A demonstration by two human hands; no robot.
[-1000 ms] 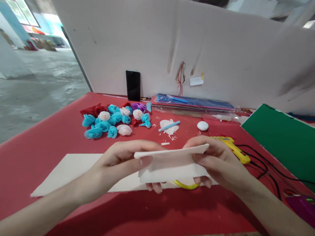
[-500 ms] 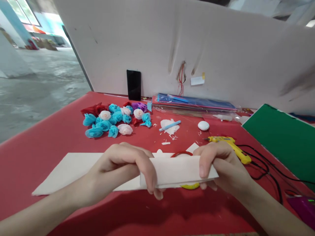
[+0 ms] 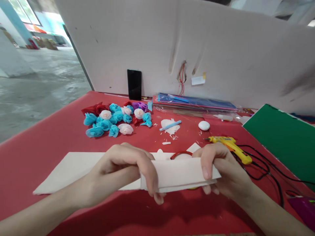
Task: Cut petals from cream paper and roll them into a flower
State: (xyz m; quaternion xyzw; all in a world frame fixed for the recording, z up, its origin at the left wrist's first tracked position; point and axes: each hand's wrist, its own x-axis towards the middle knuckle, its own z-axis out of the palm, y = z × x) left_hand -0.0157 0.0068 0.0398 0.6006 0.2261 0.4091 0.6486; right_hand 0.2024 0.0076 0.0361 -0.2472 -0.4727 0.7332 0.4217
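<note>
Behind everything stands a white board (image 3: 221, 49), and below it the red counter (image 3: 49, 137) fills your view, with a green sheet (image 3: 283, 141) lying at its right edge. A large white sheet (image 3: 73, 167) lies flat on the counter in front of you. Just above it, your left hand (image 3: 123, 167) and right hand (image 3: 221, 167) are both closed on a folded white piece (image 3: 177, 173), one at each end. The left fingers curl over its front and the right thumb presses its face, holding it level above the near edge of the large sheet. Further back lie a heap of blue, white and red paper flowers (image 3: 115, 119) and a packet of coloured sheets (image 3: 194, 101). A yellow glue gun (image 3: 231, 147) lies just beyond your right hand, and a black phone (image 3: 134, 84) leans on the board.
</note>
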